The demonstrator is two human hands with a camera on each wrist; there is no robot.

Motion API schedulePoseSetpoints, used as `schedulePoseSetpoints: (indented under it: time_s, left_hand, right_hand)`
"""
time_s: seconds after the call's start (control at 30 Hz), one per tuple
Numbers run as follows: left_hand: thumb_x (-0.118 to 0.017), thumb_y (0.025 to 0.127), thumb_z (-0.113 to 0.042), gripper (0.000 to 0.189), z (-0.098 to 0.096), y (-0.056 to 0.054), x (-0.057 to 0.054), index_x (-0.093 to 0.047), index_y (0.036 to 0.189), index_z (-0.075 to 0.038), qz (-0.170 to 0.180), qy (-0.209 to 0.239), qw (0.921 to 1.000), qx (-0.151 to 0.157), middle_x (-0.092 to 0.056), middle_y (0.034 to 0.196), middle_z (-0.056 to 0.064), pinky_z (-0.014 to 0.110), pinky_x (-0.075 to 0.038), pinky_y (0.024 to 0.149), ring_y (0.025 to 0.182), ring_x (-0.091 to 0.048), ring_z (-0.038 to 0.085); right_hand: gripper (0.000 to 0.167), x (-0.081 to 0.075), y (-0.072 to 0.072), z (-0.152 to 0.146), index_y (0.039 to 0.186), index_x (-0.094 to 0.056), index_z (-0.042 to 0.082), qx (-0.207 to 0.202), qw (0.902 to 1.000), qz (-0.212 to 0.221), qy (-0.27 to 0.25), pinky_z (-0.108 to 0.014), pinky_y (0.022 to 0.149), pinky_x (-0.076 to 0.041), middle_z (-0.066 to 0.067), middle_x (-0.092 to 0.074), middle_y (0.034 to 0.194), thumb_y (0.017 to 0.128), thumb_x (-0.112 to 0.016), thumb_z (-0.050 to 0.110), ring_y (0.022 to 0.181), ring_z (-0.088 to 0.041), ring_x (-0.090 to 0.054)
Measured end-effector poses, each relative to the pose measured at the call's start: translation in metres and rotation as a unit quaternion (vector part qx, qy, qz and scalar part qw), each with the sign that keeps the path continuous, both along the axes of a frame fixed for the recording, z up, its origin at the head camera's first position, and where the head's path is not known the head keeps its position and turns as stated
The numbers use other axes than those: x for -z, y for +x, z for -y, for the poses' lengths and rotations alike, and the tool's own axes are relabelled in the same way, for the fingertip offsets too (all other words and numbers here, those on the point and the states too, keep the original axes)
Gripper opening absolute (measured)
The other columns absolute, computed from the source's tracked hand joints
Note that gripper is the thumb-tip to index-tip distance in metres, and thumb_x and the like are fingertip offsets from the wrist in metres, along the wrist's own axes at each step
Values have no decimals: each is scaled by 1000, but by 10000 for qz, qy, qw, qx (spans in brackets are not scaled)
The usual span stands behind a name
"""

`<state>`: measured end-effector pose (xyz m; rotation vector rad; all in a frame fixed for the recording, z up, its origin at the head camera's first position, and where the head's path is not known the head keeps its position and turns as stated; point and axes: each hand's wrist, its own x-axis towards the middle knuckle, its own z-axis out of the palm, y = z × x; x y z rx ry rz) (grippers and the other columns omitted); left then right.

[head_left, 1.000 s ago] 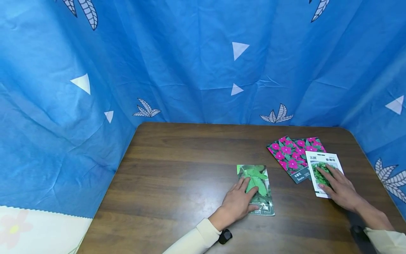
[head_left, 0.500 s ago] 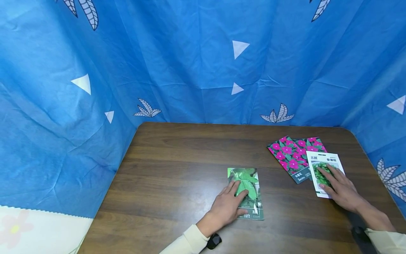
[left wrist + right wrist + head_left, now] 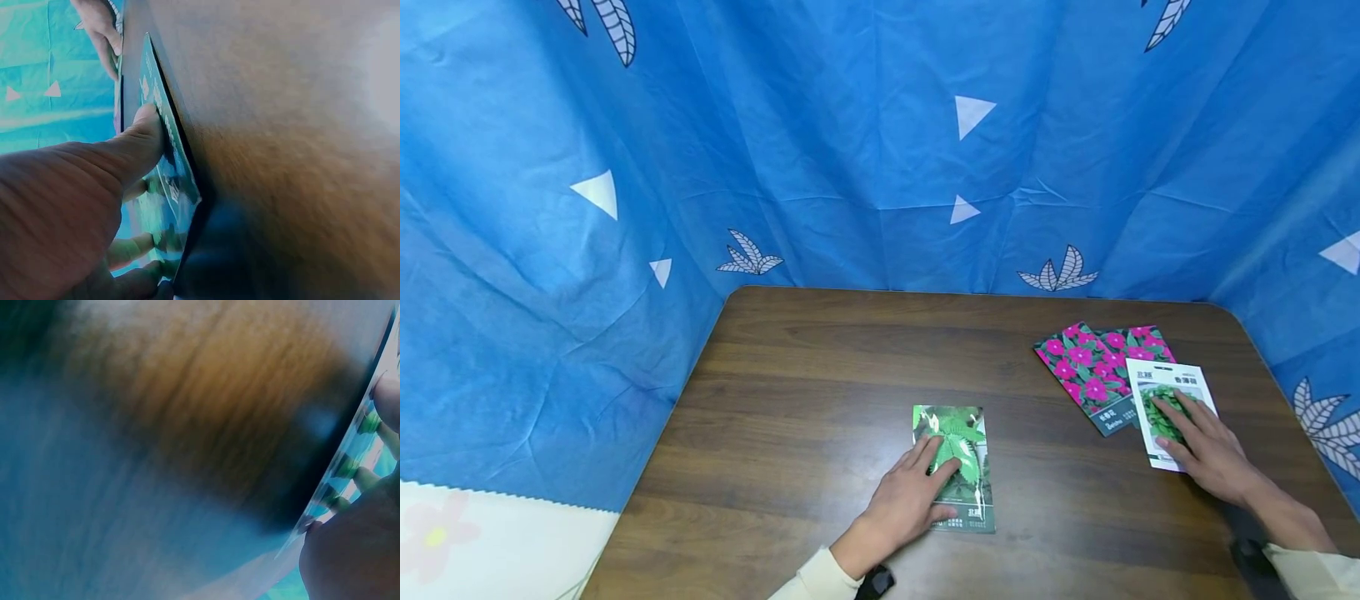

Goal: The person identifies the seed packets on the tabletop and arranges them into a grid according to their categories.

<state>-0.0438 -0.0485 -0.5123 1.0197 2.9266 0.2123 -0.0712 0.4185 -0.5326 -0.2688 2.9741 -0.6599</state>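
A green seed packet (image 3: 976, 487) with a leaf picture lies on the wooden table near the middle front. My left hand (image 3: 891, 504) lies over its left part, fingers spread and fingertips pressing on the front. In the left wrist view the thumb touches the face of the packet (image 3: 154, 75), whose edge lies close to the wood. Farther right, my right hand (image 3: 1213, 458) rests with spread fingers on a white seed packet (image 3: 1156, 377) with a green herb picture. Fingertips touch that packet (image 3: 342, 449) in the right wrist view too.
Two seed packets with pink flowers, one (image 3: 1078, 375) fanned over the other (image 3: 1141, 340), lie partly beneath the white one. A blue curtain (image 3: 850, 167) surrounds the back and sides of the table (image 3: 790, 400). White floral cloth (image 3: 497, 542) shows at lower left.
My left hand has slid the green seed packet left and slightly toward me across the table. The right hand and the other packets have stayed in place.
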Motion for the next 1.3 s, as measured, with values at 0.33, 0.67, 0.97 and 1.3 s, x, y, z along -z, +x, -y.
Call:
schedulePoseSetpoints:
  time_s: [0.33,0.67,0.97,1.3]
  left_hand:
    - [-64,87,-57,67,19,8,-7,-50,145,-29,227,-203,9995,-40,-42,155,16,40,-45,109,143,-43,34]
    - [-66,85,-56,69,36,13,-8,-48,148,-35,339,-184,9992,-129,-39,157,15,41,-47,107,143,-42,33]
    - [-69,84,-54,68,51,14,-8,-51,146,-33,435,-68,9989,-141,-38,158,13,42,-46,108,145,-39,32]
    - [-76,82,-44,66,68,20,-4,-56,142,-23,439,491,9978,57,-38,151,18,33,-56,94,142,-36,37]
  right_hand:
    - [62,-1,1,1,158,-16,5,57,10000,54,-28,-83,101,-4,-35,-1,159,108,-45,28,144,-60,6]
    - [62,0,1,0,159,-16,6,-19,10000,-43,-50,-83,102,-1,-35,-2,159,107,-45,26,144,-61,6]
    - [63,-1,-1,-1,159,-16,6,2,10000,19,-10,-83,101,-2,-35,-1,159,107,-46,27,144,-61,6]
    - [63,-3,-2,0,158,-16,5,-5,9999,124,29,-83,96,-9,-36,-1,158,108,-45,27,144,-61,6]
